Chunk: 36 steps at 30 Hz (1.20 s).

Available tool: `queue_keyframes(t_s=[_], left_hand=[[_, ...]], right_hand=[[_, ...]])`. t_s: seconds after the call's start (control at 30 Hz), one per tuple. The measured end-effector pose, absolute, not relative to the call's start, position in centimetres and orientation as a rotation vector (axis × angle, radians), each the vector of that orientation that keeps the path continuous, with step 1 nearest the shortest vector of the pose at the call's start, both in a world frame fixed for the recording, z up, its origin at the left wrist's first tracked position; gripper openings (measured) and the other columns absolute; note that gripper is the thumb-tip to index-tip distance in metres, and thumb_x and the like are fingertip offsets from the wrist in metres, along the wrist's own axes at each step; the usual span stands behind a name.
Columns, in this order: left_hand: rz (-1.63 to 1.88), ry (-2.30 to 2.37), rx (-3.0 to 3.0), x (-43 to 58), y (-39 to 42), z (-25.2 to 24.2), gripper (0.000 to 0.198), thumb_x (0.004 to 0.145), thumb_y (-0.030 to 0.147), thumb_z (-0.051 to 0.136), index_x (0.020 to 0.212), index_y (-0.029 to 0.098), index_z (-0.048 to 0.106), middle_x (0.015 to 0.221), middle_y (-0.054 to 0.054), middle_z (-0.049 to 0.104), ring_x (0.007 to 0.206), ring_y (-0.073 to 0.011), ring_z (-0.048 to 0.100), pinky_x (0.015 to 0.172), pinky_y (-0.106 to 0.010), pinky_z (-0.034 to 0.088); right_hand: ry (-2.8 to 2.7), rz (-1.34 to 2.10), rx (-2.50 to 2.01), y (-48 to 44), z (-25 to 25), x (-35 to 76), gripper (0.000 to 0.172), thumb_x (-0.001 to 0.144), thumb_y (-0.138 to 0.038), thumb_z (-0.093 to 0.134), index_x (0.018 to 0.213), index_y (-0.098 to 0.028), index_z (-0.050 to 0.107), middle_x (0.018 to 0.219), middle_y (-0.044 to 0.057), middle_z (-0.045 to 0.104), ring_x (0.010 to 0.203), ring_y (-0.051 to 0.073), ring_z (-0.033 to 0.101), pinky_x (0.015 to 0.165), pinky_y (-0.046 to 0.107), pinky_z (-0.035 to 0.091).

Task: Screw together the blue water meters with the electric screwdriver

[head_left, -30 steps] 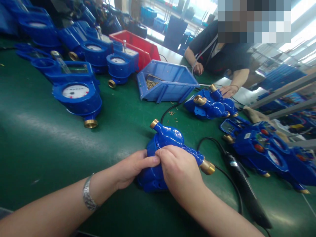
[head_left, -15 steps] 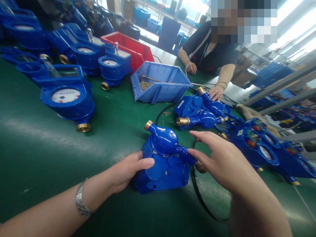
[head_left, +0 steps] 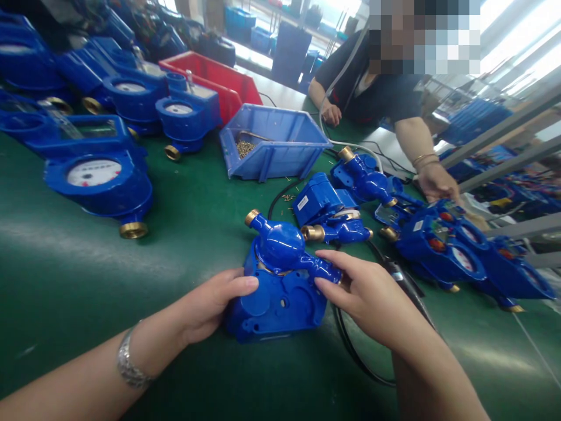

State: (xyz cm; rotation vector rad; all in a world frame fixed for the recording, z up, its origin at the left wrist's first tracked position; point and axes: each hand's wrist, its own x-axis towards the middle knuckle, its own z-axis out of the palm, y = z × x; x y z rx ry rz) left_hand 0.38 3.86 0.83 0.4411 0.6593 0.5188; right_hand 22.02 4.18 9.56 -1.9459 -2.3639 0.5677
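Note:
A blue water meter (head_left: 280, 248) with brass threaded ends lies upside down in front of me, its underside facing up. My left hand (head_left: 219, 301) grips the left side of its housing, thumb on top and the other fingers hidden behind. At the right pipe end, my right hand (head_left: 350, 280) is closed around the pipe near its brass thread, thumb and forefinger on either side. Just beyond lies another water meter (head_left: 346, 225), tipped on its side, with a further upturned meter (head_left: 366, 178) behind it.
A light-blue bin (head_left: 284, 158) holds small brass screws, with several loose screws (head_left: 288, 197) beside it. A red bin (head_left: 210, 82) stands behind. Finished-looking meters (head_left: 99, 175) line the left; open meters (head_left: 451, 245) stand right. A black cable (head_left: 350, 351) loops nearby. Across the table, a co-worker's hand (head_left: 438, 181) reaches rightward.
My right hand has closed onto the pipe end. The co-worker's hand has left the upturned meter and moved right. The meter beyond mine has tipped over onto its side.

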Motion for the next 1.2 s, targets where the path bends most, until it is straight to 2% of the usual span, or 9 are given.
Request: queue_keyframes(t_s=[0.13,0.4,0.57,0.67,0.73,0.8,0.87,1.07,1.2], left_hand=[[0.517,0.638,0.453,0.5,3.9,1.0,0.059,0.065,0.041,0.073,0.116,0.013,0.059,0.110,-0.015,0.068,0.103,-0.0298,0.061,0.093,-0.042,0.044],[0.543,0.686,0.438,0.1,4.0,0.9,0.052,0.069,0.037,0.070,0.115,0.014,0.060,0.104,-0.012,0.071,0.092,-0.0265,0.065,0.086,-0.037,0.047],[0.529,0.739,0.432,-1.0,5.2,1.3,0.039,0.066,0.037,0.070,0.099,0.015,0.070,0.093,-0.009,0.074,0.079,-0.0241,0.067,0.079,-0.034,0.050],[0.539,0.787,0.445,-1.6,5.9,1.6,0.034,0.063,0.038,0.073,0.086,0.014,0.073,0.082,-0.008,0.075,0.069,-0.0209,0.067,0.072,-0.030,0.051],[0.555,0.801,0.449,-1.9,6.1,1.8,0.032,0.062,0.038,0.073,0.083,0.014,0.074,0.080,-0.007,0.075,0.067,-0.0191,0.067,0.068,-0.027,0.051],[0.562,0.802,0.460,-2.1,6.3,1.8,0.029,0.065,0.037,0.071,0.083,0.014,0.074,0.078,-0.005,0.075,0.067,-0.0181,0.067,0.067,-0.026,0.050],[0.562,0.804,0.480,-2.2,6.5,1.8,0.026,0.069,0.035,0.066,0.083,0.014,0.073,0.075,-0.003,0.075,0.068,-0.0171,0.067,0.067,-0.025,0.050],[0.538,0.789,0.518,-2.8,7.1,1.8,0.025,0.076,0.031,0.057,0.081,0.013,0.073,0.072,-0.001,0.075,0.067,-0.0153,0.068,0.067,-0.023,0.050],[0.529,0.739,0.499,-3.1,7.2,1.3,0.025,0.073,0.034,0.064,0.084,0.013,0.073,0.076,-0.003,0.075,0.073,-0.0179,0.069,0.070,-0.025,0.052]], right_hand=[[-2.292,0.621,-1.952,4.4,9.7,21.9,0.033,0.082,-0.030,0.055,0.112,-0.019,0.061,0.072,0.002,0.069,0.053,0.016,0.059,0.048,0.025,0.043],[-2.299,0.615,-1.843,2.7,10.4,19.1,0.038,0.084,-0.029,0.053,0.119,-0.015,0.055,0.101,0.010,0.068,0.084,0.025,0.066,0.067,0.034,0.051],[-2.091,0.907,-1.691,3.9,9.8,21.1,0.034,0.093,-0.033,0.039,0.120,-0.018,0.052,0.092,0.006,0.070,0.075,0.016,0.067,0.063,0.026,0.051],[-2.013,0.564,-1.870,5.6,7.8,22.7,0.022,0.090,-0.025,0.044,0.104,-0.018,0.059,0.082,0.003,0.068,0.066,0.014,0.065,0.061,0.024,0.051],[-2.028,0.235,-1.999,6.7,6.2,23.2,0.015,0.085,-0.021,0.052,0.097,-0.016,0.060,0.085,0.005,0.066,0.075,0.017,0.064,0.066,0.028,0.051],[-2.057,0.031,-2.048,7.5,4.7,23.3,0.017,0.080,-0.021,0.059,0.097,-0.015,0.059,0.094,0.009,0.062,0.088,0.023,0.060,0.070,0.033,0.050],[-2.099,-0.068,-2.054,8.0,3.6,23.1,0.020,0.078,-0.022,0.061,0.097,-0.016,0.059,0.099,0.012,0.057,0.095,0.027,0.055,0.069,0.035,0.048],[-2.208,-0.206,-2.019,9.3,1.9,22.7,0.020,0.080,-0.026,0.061,0.098,-0.018,0.058,0.095,0.010,0.052,0.089,0.025,0.054,0.063,0.029,0.045],[-2.207,-0.206,-1.992,10.1,2.4,23.1,0.025,0.078,-0.031,0.066,0.097,-0.017,0.059,0.094,0.010,0.054,0.088,0.025,0.055,0.064,0.032,0.047]])
